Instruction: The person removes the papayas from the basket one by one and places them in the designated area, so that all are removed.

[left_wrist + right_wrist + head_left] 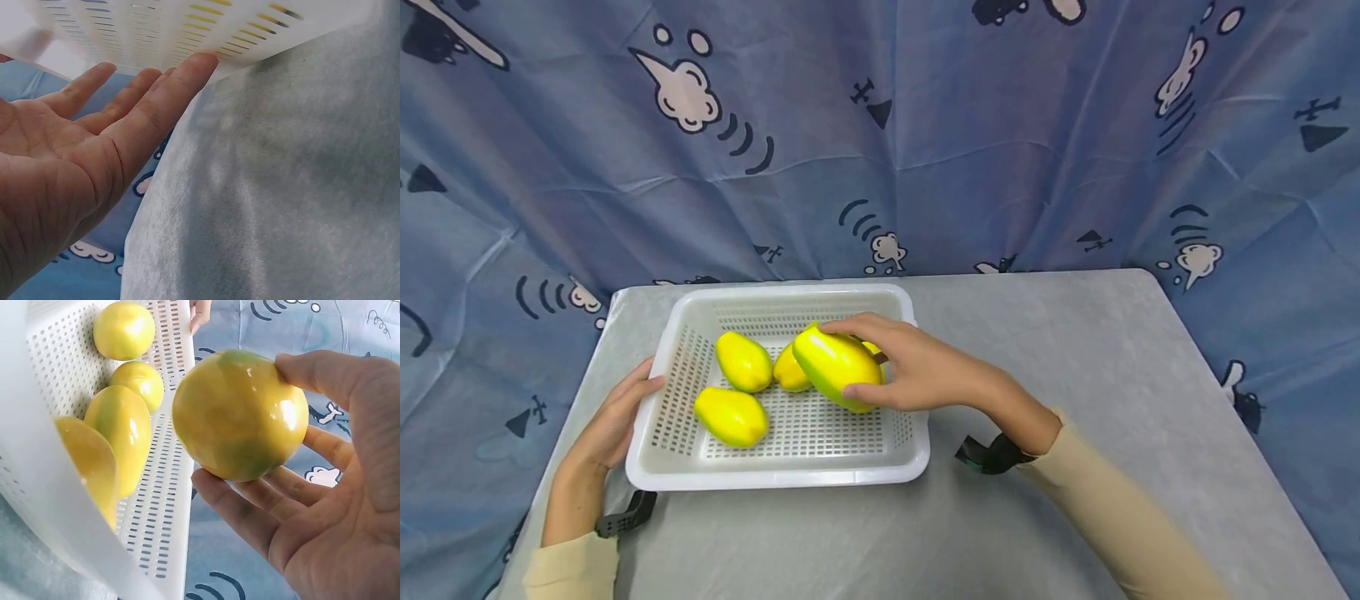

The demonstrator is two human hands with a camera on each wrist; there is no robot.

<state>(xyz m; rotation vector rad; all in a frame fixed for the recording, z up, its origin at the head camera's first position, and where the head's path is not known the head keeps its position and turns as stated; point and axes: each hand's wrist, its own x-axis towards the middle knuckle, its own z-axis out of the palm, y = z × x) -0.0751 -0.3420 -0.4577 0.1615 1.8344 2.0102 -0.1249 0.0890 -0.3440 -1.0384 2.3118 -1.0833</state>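
My right hand holds a glossy yellow-green mango over the right half of a white basket. Thumb and fingers span its sides, as the right wrist view shows, with the other mangoes lower in the basket. Two mangoes, one upper and one lower, lie in the basket's left half. Another mango sits near the middle, partly hidden behind the held one. At the basket's left side is my left hand; its fairly straight fingers touch the slotted outer wall.
The basket stands on a grey cloth-covered table, toward its left edge. More table surface extends to the right and in front. A blue patterned curtain hangs behind the table and along both sides.
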